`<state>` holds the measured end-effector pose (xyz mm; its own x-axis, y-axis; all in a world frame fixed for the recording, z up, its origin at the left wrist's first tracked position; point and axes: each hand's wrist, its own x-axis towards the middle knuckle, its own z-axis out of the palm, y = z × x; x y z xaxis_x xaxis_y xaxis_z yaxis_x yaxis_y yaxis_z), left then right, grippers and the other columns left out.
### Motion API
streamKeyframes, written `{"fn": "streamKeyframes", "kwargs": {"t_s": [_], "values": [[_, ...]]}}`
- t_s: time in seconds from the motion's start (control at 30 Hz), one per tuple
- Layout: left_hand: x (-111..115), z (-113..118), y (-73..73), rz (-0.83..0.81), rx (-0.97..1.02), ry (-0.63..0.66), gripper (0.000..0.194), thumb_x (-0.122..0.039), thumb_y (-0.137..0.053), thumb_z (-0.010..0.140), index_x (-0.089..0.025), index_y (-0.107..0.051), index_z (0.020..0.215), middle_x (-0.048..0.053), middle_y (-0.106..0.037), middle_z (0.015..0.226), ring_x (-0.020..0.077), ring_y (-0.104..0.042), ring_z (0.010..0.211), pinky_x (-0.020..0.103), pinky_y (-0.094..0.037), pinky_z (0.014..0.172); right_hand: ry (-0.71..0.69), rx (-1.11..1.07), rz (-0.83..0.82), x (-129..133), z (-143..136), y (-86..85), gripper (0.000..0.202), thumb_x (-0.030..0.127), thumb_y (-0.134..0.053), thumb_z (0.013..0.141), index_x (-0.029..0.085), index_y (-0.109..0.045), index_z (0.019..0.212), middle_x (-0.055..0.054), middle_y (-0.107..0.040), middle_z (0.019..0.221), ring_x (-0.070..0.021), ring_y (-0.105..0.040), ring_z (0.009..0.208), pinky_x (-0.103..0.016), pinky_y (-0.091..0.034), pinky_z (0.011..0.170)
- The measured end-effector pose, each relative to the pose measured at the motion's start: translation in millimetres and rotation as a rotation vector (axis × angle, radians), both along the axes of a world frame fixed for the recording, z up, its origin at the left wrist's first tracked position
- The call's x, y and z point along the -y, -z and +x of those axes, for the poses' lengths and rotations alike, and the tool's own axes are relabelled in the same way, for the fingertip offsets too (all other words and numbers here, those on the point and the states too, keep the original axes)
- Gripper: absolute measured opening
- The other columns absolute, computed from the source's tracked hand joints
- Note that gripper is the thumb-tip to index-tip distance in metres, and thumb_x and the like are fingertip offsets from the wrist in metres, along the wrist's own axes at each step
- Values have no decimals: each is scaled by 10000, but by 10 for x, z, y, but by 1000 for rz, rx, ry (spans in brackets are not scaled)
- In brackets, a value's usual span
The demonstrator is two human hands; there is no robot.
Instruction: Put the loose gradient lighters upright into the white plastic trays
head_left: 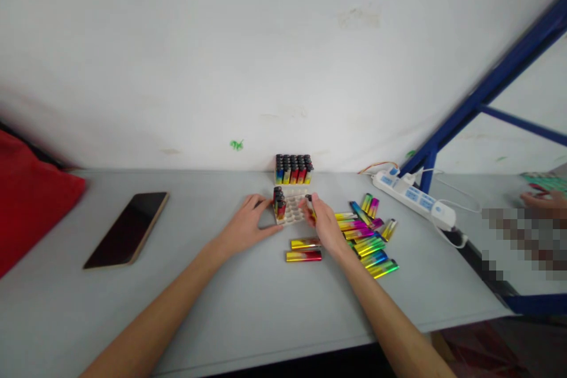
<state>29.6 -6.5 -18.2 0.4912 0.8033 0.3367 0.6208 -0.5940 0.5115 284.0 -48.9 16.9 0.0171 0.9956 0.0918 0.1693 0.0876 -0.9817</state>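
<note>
A pale tray with round holes [294, 210] lies on the table, with several black-topped lighters [279, 203] upright in its left columns. My left hand [248, 221] is at the tray's left side, thumb and fingers apart around its corner. At the right side of the tray, my right hand [325, 221] has its fingers closed around a lighter [309, 196], whose black top shows; the rest is mostly hidden. Behind stands a filled block of lighters [293, 170]. Two red and yellow metallic sleeves [303, 256] lie in front of the tray, one partly under my right hand.
Colourful metallic sleeves [370, 243] are piled right of my right hand. A white power strip [414, 196] with cables lies further right, by a blue metal frame [429, 171]. A phone [127, 230] and red cloth [33, 195] are left. Another person's hand [544, 204] shows far right.
</note>
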Motion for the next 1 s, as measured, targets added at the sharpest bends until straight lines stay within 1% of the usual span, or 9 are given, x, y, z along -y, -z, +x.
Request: {"fn": "streamKeyframes", "kwargs": {"t_s": [0.13, 0.2, 0.23, 0.37, 0.53, 0.7, 0.83, 0.9, 1.0], "values": [[9, 6, -7, -2, 2, -3, 603, -641, -863, 995, -236, -765, 1432, 128, -729, 1323, 384, -681, 1287, 562, -603, 1186, -17, 201, 230, 27, 8, -17, 574, 785, -537, 1134, 255, -739, 1046, -49, -720, 938, -248, -685, 889, -367, -581, 824], [13, 8, -12, -6, 1, -2, 621, -662, -857, 996, -232, -765, 1434, 130, -726, 1320, 385, -677, 1292, 561, -601, 1187, -13, 286, 329, 31, 15, -23, 513, 733, -598, 1131, 256, -766, 1043, -94, -756, 1063, -269, -721, 998, -382, -610, 894], [15, 9, -15, -6, 3, -1, 626, -674, -849, 999, -231, -765, 1434, 130, -724, 1319, 386, -676, 1295, 562, -600, 1188, -16, 323, 355, 32, 17, -28, 493, 710, -614, 1132, 256, -775, 1025, -99, -757, 1059, -272, -726, 995, -383, -613, 901], [17, 11, -17, -7, 13, 3, 632, -698, -832, 1006, -222, -772, 1418, 134, -717, 1312, 392, -678, 1298, 567, -599, 1189, -51, 414, 323, 49, 13, -62, 432, 627, -627, 1152, 253, -778, 1000, -64, -755, 871, -260, -725, 836, -369, -603, 870], [16, 1, -7, -12, 21, 8, 619, -712, -829, 1004, -251, -771, 1413, 124, -715, 1307, 384, -674, 1284, 562, -604, 1175, -104, 411, 295, 58, -6, -61, 373, 554, -585, 1186, 244, -793, 1188, -94, -845, 996, -285, -803, 935, -377, -620, 949], [18, 7, -6, -20, 18, 10, 625, -730, -806, 1014, -247, -769, 1410, 129, -712, 1329, 387, -668, 1301, 570, -589, 1200, -246, 477, 312, 8, 38, 3, 303, 464, -552, 1217, 247, -764, 1224, -108, -861, 1080, -290, -819, 1026, -376, -613, 960], [18, 23, -7, -22, 0, 3, 642, -721, -825, 1004, -229, -767, 1413, 138, -711, 1343, 389, -666, 1298, 565, -594, 1189, -341, 550, 350, -41, 109, 8, 281, 420, -532, 1241, 235, -730, 1318, -119, -855, 1159, -281, -810, 1065, -377, -604, 987], [18, 27, -7, -20, 0, 0, 624, -696, -840, 1003, -233, -768, 1415, 134, -714, 1345, 387, -668, 1299, 561, -595, 1188, -336, 613, 361, -78, 147, 2, 270, 417, -534, 1248, 234, -722, 1317, -120, -846, 1167, -278, -798, 1060, -377, -598, 981], [19, 27, -8, -18, 6, -4, 587, -651, -862, 998, -241, -774, 1408, 130, -716, 1355, 385, -671, 1304, 561, -591, 1197, -317, 702, 361, -142, 206, -10, 254, 428, -551, 1251, 243, -724, 1227, -103, -825, 1130, -263, -775, 1015, -356, -586, 936]]}}
